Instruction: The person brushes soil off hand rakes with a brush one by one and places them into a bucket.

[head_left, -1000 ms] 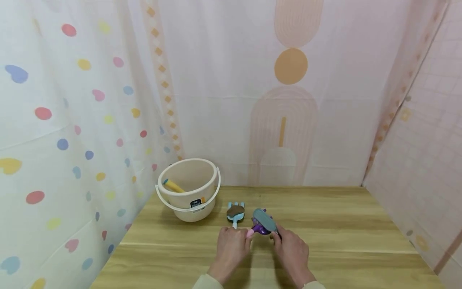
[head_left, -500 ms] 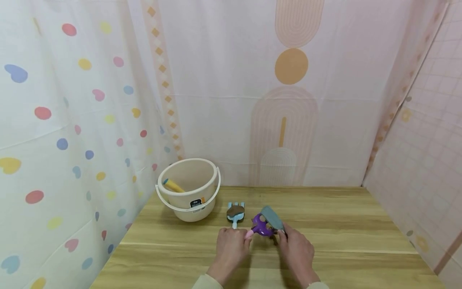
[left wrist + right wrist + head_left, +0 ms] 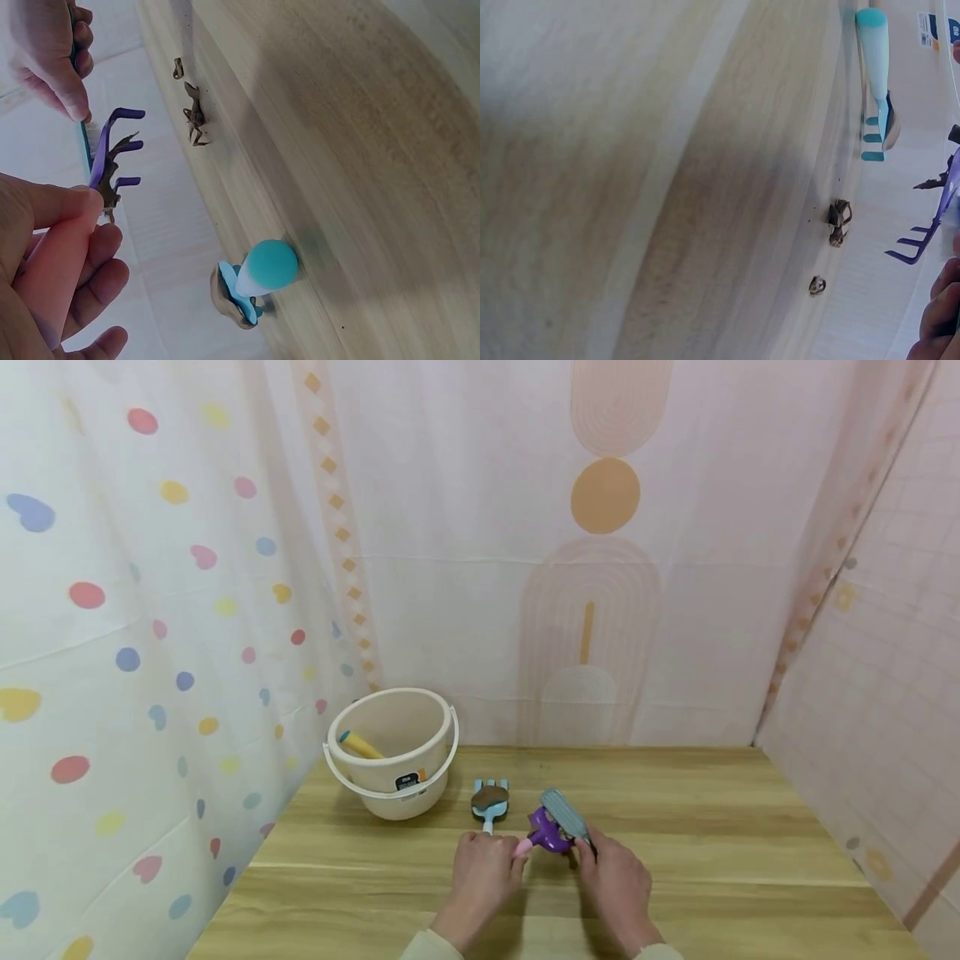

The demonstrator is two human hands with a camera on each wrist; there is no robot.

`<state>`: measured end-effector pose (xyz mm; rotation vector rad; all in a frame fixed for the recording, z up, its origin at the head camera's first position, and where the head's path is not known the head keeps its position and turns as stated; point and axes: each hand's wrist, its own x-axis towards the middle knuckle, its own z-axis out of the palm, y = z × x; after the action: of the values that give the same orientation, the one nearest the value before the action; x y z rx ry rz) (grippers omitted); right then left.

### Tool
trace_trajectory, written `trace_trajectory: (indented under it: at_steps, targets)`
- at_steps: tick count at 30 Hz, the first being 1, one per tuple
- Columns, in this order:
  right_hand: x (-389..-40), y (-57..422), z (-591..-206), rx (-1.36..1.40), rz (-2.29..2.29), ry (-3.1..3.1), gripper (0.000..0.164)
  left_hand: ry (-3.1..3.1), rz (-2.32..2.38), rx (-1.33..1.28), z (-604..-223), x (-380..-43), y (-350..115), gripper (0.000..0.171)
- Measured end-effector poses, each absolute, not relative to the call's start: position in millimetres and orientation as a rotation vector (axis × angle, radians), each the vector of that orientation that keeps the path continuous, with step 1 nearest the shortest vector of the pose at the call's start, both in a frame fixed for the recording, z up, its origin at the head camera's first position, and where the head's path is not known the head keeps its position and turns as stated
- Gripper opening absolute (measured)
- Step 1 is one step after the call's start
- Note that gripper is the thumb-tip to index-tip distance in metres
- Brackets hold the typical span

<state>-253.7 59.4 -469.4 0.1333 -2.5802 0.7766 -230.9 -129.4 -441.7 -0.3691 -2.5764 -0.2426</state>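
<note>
My left hand (image 3: 483,872) grips the pink handle (image 3: 58,262) of a small purple hand rake (image 3: 549,832), held above the table. Dark brown, dried-leaf-like bits (image 3: 112,176) cling among its tines in the left wrist view. In my right hand (image 3: 618,881) is a blue-grey brush (image 3: 566,812), its pale bristles facing the back of the rake head. Below them, brown curled scraps (image 3: 838,221) lie on the wooden table (image 3: 712,827). Left of the purple rake rests a light blue hand rake (image 3: 490,812) with a brown lump (image 3: 489,797) on its head.
A cream bucket (image 3: 375,782) stands at the back left, its white handle (image 3: 420,789) hanging down in front. Inside leans a yellow stick-like handle (image 3: 362,746) with a blue end. Patterned curtains (image 3: 450,568) enclose the table's back and sides.
My right hand and the brush have shifted right and slightly nearer, uncovering more of the purple rake head. The rake has moved a little to the right; my left hand stays nearly in place.
</note>
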Motion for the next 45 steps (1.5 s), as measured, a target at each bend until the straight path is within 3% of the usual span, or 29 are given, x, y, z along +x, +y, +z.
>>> trace_trajectory:
  at_steps: [7,15,24,29,35,45]
  targets:
    - [-253.7,65.5,-467.0,0.108,0.787,-2.596,0.035,-2.565,-0.287,-0.373,-445.9,-232.7,-130.0,0.035]
    - [-247.6,61.6,-471.2,0.311,0.788,-2.544,0.033,-2.588,-0.258,-0.354,-448.5,-236.1,-133.6,0.032]
    - [-253.6,68.4,-469.2,0.155,0.764,-2.584,0.034,-2.566,-0.119,-0.437,-445.3,-232.4,-125.3,0.021]
    - [-251.8,69.1,-468.5,0.16,0.774,-2.571,0.035,-2.603,-0.298,-0.405,-446.2,-234.3,-127.4,0.026]
    - [-247.3,64.5,-470.0,0.199,0.809,-2.548,0.033,-2.647,-0.573,-0.3,-449.6,-235.0,-132.2,0.016]
    - [-251.3,75.3,-473.8,0.067,0.824,-2.613,0.036,-2.655,-0.529,-0.343,-454.0,-233.8,-131.2,0.011]
